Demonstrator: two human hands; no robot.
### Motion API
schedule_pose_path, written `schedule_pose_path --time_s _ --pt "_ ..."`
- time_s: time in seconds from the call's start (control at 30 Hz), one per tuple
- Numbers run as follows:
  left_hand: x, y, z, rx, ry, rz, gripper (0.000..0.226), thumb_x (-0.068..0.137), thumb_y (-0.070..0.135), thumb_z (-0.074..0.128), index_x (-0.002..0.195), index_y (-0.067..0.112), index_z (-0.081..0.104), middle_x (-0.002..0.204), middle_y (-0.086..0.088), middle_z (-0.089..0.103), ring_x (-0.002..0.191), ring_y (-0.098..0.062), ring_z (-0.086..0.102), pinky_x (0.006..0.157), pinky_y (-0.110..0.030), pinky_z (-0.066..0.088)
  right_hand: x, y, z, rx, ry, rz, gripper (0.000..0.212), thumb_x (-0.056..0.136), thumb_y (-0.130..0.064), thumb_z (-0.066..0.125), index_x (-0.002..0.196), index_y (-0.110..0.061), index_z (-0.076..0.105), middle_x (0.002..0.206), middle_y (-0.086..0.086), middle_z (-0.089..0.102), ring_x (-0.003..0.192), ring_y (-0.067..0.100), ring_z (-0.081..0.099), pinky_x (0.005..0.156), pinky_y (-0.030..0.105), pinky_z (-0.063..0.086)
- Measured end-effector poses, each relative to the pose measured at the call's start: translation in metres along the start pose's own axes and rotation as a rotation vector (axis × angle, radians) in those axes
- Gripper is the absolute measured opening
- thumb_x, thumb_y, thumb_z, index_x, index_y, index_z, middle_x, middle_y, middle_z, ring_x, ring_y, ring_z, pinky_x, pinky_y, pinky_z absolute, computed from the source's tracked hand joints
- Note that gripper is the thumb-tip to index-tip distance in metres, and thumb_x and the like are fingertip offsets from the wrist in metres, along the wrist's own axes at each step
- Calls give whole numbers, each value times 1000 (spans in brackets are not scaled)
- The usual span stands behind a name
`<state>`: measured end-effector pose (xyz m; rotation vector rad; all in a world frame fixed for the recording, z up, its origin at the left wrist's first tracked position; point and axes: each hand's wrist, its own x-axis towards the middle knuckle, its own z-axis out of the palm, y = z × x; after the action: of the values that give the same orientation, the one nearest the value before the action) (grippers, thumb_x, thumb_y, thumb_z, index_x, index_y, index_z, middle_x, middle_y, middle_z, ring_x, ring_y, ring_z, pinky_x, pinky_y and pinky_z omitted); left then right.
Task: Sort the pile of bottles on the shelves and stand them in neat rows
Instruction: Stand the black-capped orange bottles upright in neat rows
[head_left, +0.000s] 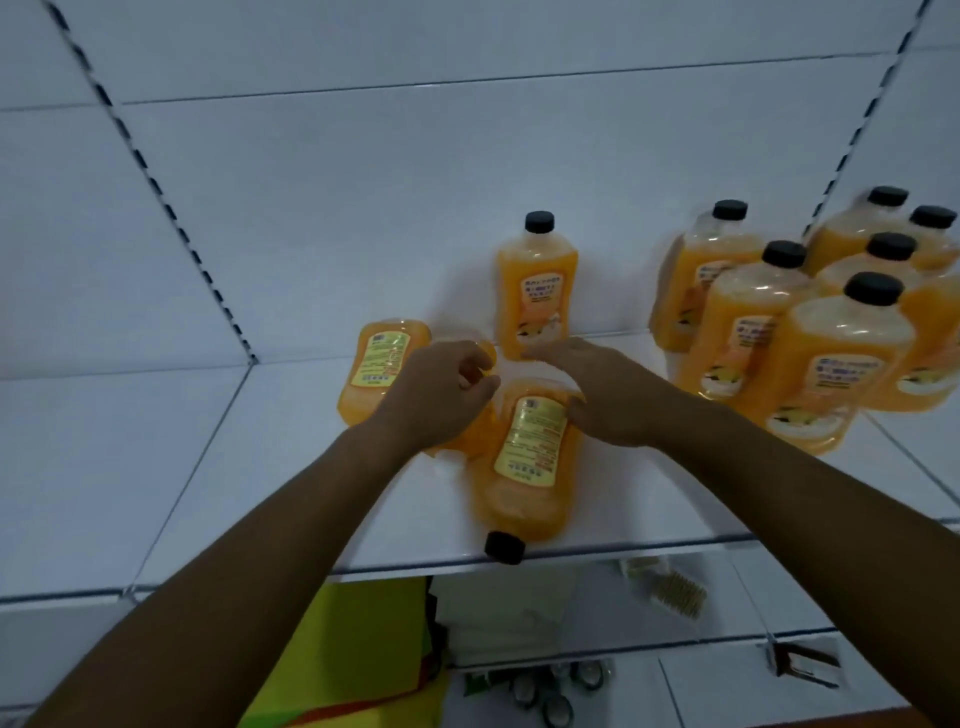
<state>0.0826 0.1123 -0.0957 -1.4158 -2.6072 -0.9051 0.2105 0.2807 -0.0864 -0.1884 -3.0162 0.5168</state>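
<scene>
2 bare hands are reaching over a white shelf at the centre of the frame, where orange bottles with black caps are lying and standing. The left hand is curling its fingers around a lying bottle that is mostly hidden beneath it, so only orange edges are showing. The right hand is stretching out with fairly straight fingers, its thumb side touching the base end of a second lying bottle, whose yellow label is facing up and whose black cap is pointing toward the shelf's front edge at lower centre. Its fingertips are reaching close to the foot of 1 upright bottle standing alone near the back panel at centre; whether they are touching it is unclear. A third lying bottle is resting just left of the left hand, label up. At the right of the frame, a cluster of upright bottles is standing packed closely together, blurred by motion. Below the shelf, at lower centre, yellow-green packaging and some small round items on a lower shelf are showing, too blurred to identify.
</scene>
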Motion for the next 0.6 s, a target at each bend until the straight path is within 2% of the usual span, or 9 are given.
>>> schedule_pose_path --time_s 0.1,0.13,0.23,0.33,0.43,0.53,0.6 --pt "-18 6 -11 38 -57 13 20 90 27 62 109 19 66 89 2 69 75 -10 64 72 -27 52 6 -4 -2 -103 -141 -127 58 92 -12 56 146 -23 36 149 3 40 139 20 33 113 39 29" --pt "-26 8 -14 36 -114 10 20 91 27 60 111 22 63 88 4 68 70 -8 65 70 -27 54 7 -4 -2 -148 -182 -144 60 91 -11 56 146 -23 35 151 4 38 141 20 31 114 39 28" --pt "-46 12 -21 22 -270 31 28 94 25 58 121 25 55 87 7 69 57 -2 65 65 -26 57 5 1 0 -211 -278 -124 79 86 -8 62 151 -28 22 160 2 17 146 20 19 116 39 25" --pt "-58 14 -21 71 -376 89 44 93 16 56 135 26 47 81 9 66 65 -2 62 73 -29 56 2 7 8 -224 -287 -146 95 83 -22 72 153 -32 9 162 -3 3 147 21 14 116 37 24" --pt "-62 11 -18 44 -445 136 63 87 7 58 143 27 39 82 10 61 74 -2 60 78 -31 55 -1 11 13 -213 -257 -161 99 81 -33 74 152 -34 5 162 -5 -2 147 21 11 115 37 23" --pt "-67 7 -16 7 -520 109 83 80 18 75 147 33 29 100 13 58 92 -5 60 86 -30 53 -2 13 11 -208 -262 -173 99 81 -36 74 153 -34 5 162 -6 -5 147 20 12 114 35 23" --pt "-73 9 -10 4 -462 131 89 76 31 79 148 33 27 117 14 54 104 -5 56 89 -23 46 -3 15 8 -184 -271 -167 100 81 -33 75 153 -32 6 162 -7 -6 146 20 16 114 35 25"
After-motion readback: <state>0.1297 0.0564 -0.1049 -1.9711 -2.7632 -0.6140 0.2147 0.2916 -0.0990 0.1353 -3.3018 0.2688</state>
